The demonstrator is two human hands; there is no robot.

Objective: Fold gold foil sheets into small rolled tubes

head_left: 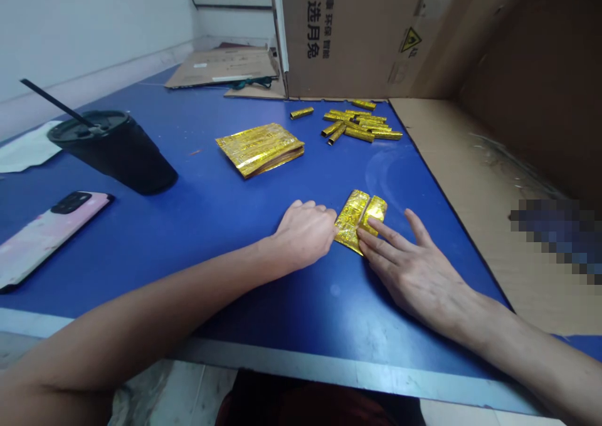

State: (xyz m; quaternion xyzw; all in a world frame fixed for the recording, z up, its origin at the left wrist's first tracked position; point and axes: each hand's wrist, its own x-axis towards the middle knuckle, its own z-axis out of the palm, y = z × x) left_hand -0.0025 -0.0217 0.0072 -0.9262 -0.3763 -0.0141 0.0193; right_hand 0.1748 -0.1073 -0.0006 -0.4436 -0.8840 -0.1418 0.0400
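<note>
A partly folded gold foil sheet (358, 218) lies on the blue table (211, 225) between my hands. My left hand (305, 233) is curled, its fingertips pressed against the sheet's left edge. My right hand (410, 261) lies flat with fingers stretched out, the fingertips pressing down on the sheet's right side. Further back sits a stack of flat gold foil sheets (259, 148). A pile of several rolled gold foil pieces (358, 123) lies at the far edge of the table.
A black cup with a straw (115, 150) and a pink phone (47, 234) sit at the left. White paper (26, 147) lies far left. Cardboard boxes (357, 34) wall off the back and right, with flat cardboard (489, 206) along the right.
</note>
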